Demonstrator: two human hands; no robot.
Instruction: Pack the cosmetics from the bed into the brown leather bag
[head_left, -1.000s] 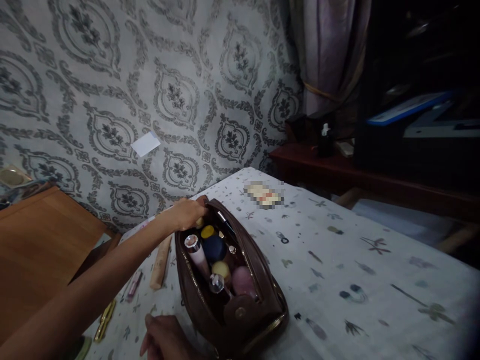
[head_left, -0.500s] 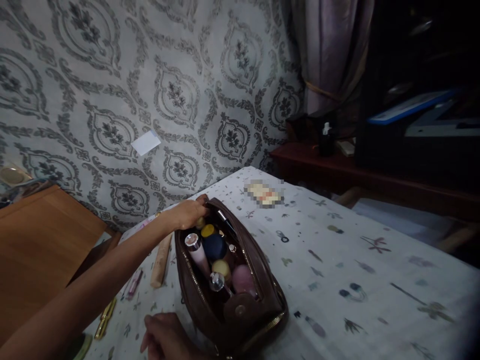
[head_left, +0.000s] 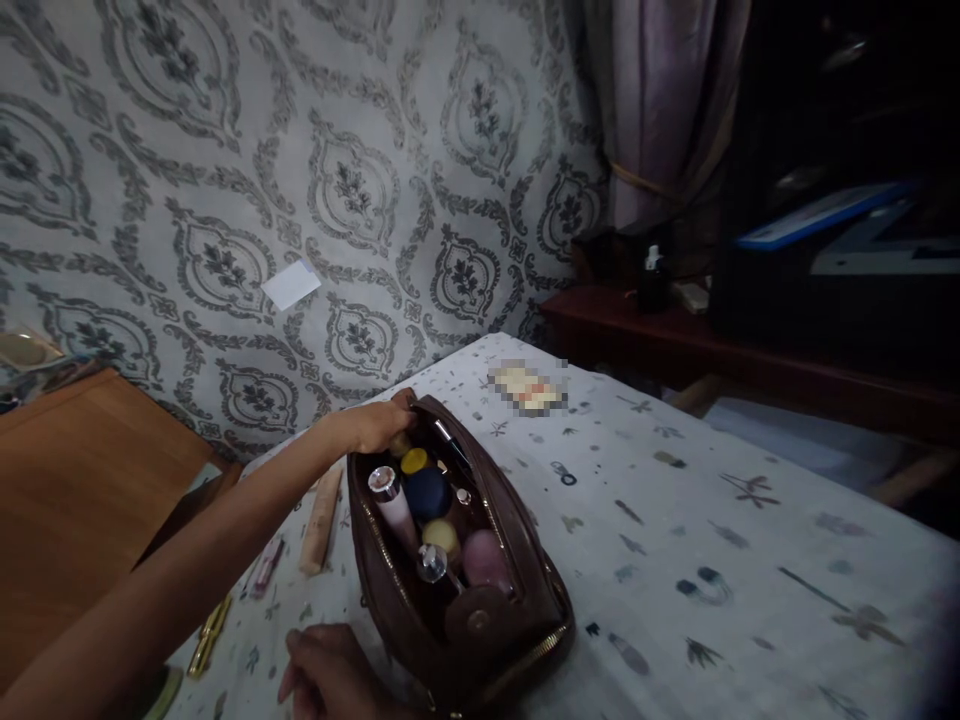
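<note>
My left hand (head_left: 379,428) is closed on the far end of an unzipped brown makeup bag (head_left: 529,530); its fingertips are partly hidden there. Inside the bag stand a pale pink tube with a shiny cap (head_left: 394,505), a dark blue round item (head_left: 427,493), a yellow-capped item (head_left: 414,461), a pink rounded item (head_left: 485,558) and a clear-capped bottle (head_left: 433,563). A dark pen-like stick (head_left: 452,440) leans at the far side. Below, my right hand (head_left: 330,672) rests beside the bag's near left side, loosely curled with fingers slightly apart and nothing visible in it.
On the patterned white tablecloth (head_left: 637,560), left of the bag, lie a beige tube (head_left: 321,525), a pink tube (head_left: 266,568) and a gold tube (head_left: 210,637). A blurred yellowish item (head_left: 527,388) lies beyond. A wooden cabinet (head_left: 82,470) stands left; the patterned wall (head_left: 420,180) is behind.
My left hand and the bag have shifted very slightly left in the view. Both hands keep the same pose, and the bag's contents look unchanged.
</note>
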